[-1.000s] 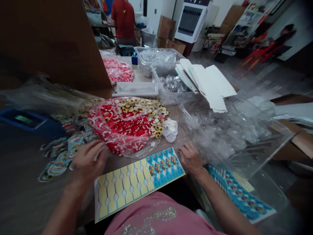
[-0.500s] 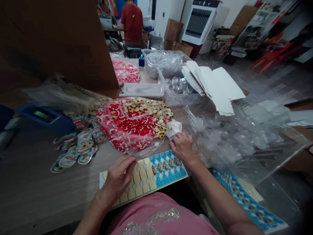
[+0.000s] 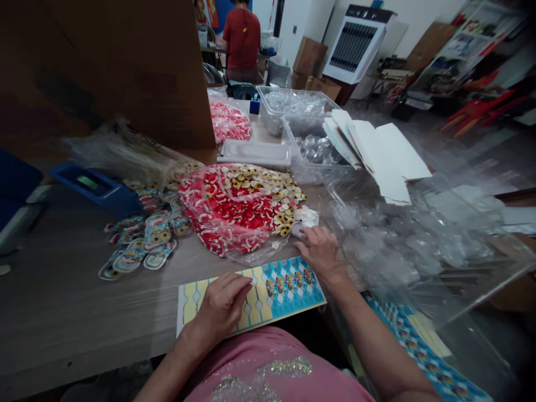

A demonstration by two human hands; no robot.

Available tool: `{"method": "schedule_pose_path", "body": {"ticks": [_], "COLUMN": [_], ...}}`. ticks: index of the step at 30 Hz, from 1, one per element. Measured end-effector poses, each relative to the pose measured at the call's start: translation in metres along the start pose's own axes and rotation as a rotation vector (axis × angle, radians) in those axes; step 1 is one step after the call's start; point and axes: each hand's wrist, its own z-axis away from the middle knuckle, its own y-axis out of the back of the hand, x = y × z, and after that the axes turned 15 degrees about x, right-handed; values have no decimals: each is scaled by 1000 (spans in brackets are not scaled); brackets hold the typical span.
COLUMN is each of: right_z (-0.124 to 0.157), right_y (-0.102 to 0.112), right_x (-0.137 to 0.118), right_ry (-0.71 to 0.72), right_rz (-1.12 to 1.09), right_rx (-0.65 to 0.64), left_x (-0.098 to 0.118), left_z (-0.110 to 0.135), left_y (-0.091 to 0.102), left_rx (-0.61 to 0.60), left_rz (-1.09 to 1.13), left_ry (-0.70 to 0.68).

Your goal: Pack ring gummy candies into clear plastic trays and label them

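Left hand [image 3: 224,306] has shifted onto the yellow-and-blue die-cut card sheet [image 3: 288,287] at 6 o'clock, resting open; right hand [image 3: 321,252] touches white plastic pieces [image 3: 307,215] at 1 o'clock, grip unclear. Most cells appear stripped; few remain.

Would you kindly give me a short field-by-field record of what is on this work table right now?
Left: the left hand rests on the yellow part of the printed sheet.
Right: the right hand has its fingertips at the small white pieces; the grip is unclear.
Centre: the bag of red and yellow pieces lies just beyond the sheet.
Left side: packed blister items and a blue device.
Right side: a heap of clear plastic shells and white card sheets.
Background: a person in a red top, back turned.
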Motion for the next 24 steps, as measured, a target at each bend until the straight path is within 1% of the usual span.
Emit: {"method": "schedule_pose_path", "body": {"ticks": [3, 6, 8, 10, 12, 14, 15, 17, 18, 20, 22, 24], "right_z": [-6, -10, -11, -11, -11, -10, -10, -9, -7, -3, 1, 6], "right_y": [-6, -14, -15, -11, -5, 3, 7, 14, 17, 23, 28, 32], "right_x": [-4, -3, 1, 6, 11, 14, 14, 11, 9, 1, -9, -19], "right_ry": [29, 8, 1, -28, -98, -206, -267, -388, -436, -489, -499, -488], "right_rz": [40, 37, -11, -142, -340, -569, -688, -904, -989, -1114, -1221, -1318], "right_rx": [-45, -21, 12, 70, 144, 189, 190, 154, 130, 84, 36, -45], "left_x": [4, 8, 10, 12, 13, 12, 10, 7, 5, 2, 2, 3], "left_z": [-1, 0, 1, 3, 2, -2, -6, -16, -22, -34, -44, -50], "left_y": [-6, -10, -10, -11, -15, -25, -32, -48, -57, -72, -82, -85], "left_rx": [-11, -34, -49, -66, -112, -160, -167, -115, -73, -14, -4, -24], "left_rz": [15, 24, 39, 73, 132, 256, 344, 542, 622, 739, 829, 920], "left_ry": [-10, -17, -1, 58, 194, 423, 555, 780, 843, 890, 904, 931]}}
